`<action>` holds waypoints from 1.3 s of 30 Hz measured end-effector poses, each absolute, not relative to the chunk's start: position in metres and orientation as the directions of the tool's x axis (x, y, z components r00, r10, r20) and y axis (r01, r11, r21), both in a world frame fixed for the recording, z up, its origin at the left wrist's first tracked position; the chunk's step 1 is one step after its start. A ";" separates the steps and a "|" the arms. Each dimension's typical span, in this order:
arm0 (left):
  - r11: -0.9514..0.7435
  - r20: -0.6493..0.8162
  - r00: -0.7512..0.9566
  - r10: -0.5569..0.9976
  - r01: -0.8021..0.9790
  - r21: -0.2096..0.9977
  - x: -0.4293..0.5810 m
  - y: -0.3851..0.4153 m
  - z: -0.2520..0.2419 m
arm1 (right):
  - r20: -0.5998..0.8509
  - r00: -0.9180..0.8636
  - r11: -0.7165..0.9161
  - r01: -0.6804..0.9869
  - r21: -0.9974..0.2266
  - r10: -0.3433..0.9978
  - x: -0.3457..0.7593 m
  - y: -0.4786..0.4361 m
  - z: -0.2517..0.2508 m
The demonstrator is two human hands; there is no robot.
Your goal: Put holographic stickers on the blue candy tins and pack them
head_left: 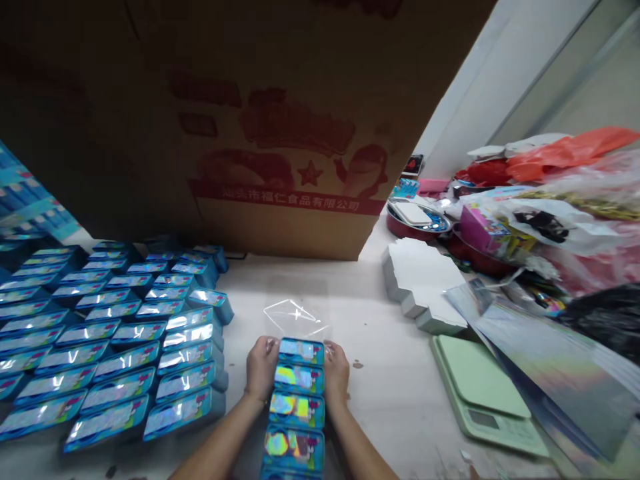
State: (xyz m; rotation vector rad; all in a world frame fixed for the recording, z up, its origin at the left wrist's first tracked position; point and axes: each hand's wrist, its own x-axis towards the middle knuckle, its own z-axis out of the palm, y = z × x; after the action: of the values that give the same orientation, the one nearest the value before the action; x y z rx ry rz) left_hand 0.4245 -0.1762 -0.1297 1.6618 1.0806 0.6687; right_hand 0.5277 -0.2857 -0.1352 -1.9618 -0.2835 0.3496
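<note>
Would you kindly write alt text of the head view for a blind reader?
The left hand and right hand flank the far end of a row of blue boxes, touching clear plastic; more boxes stand left, a carton behind, a scale right.

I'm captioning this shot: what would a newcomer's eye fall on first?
Probably the large cardboard box with red print, looming across the top. Next, the row of shiny blue packs at bottom centre, its far end between the left hand and right hand, by the near edge of a clear plastic bag. The many similar blue packs massed at lower left also stand out.
</note>
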 end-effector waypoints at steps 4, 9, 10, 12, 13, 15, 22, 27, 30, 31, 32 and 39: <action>-0.301 -0.064 0.566 0.822 0.526 0.795 0.394 -0.194 -0.121 | -0.096 0.881 -0.567 0.212 -0.796 0.464 0.513 -0.327 -0.125; -0.698 0.071 0.760 0.646 0.551 0.457 0.385 -0.196 -0.106 | 0.124 0.713 -0.639 0.681 -0.357 0.691 0.517 -0.350 -0.105; -0.740 0.124 0.766 0.631 0.545 0.394 0.387 -0.195 -0.103 | 0.177 0.672 -0.609 0.732 -0.307 0.719 0.520 -0.349 -0.102; -0.796 0.239 0.768 0.594 0.518 0.315 0.393 -0.192 -0.094 | 0.232 0.603 -0.543 0.794 -0.273 0.764 0.525 -0.345 -0.095; -0.819 0.284 0.774 0.566 0.487 0.304 0.397 -0.191 -0.089 | 0.233 0.585 -0.522 0.805 -0.281 0.777 0.527 -0.342 -0.091; -0.842 0.319 0.789 0.525 0.427 0.330 0.403 -0.189 -0.077 | 0.195 0.590 -0.516 0.792 -0.327 0.783 0.531 -0.337 -0.080; -0.803 0.195 0.821 0.537 0.427 0.415 0.416 -0.188 -0.049 | 0.172 0.648 -0.550 0.735 -0.396 0.742 0.544 -0.334 -0.032; -0.849 0.258 0.840 0.478 0.367 0.381 0.417 -0.188 -0.048 | 0.212 0.548 -0.410 0.785 -0.464 0.809 0.544 -0.352 -0.051; -0.889 0.268 0.864 0.426 0.345 0.302 0.418 -0.187 -0.048 | 0.216 0.504 -0.397 0.829 -0.394 0.836 0.538 -0.354 -0.071; -0.904 0.275 0.871 0.406 0.339 0.262 0.418 -0.186 -0.048 | 0.227 0.515 -0.422 0.834 -0.356 0.826 0.536 -0.352 -0.075; -0.918 0.283 0.879 0.384 0.330 0.221 0.418 -0.186 -0.047 | 0.243 0.535 -0.451 0.830 -0.328 0.809 0.533 -0.349 -0.078; -0.963 0.397 0.877 0.271 0.246 0.114 0.405 -0.194 -0.046 | 0.290 0.677 -0.457 0.695 -0.555 0.677 0.520 -0.345 -0.069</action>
State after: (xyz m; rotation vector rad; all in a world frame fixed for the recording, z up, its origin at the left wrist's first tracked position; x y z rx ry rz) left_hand 0.4053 -0.1939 -0.0465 2.9852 0.4110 0.6453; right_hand 0.5201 -0.3451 -0.0691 -2.2303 -1.0504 -0.0362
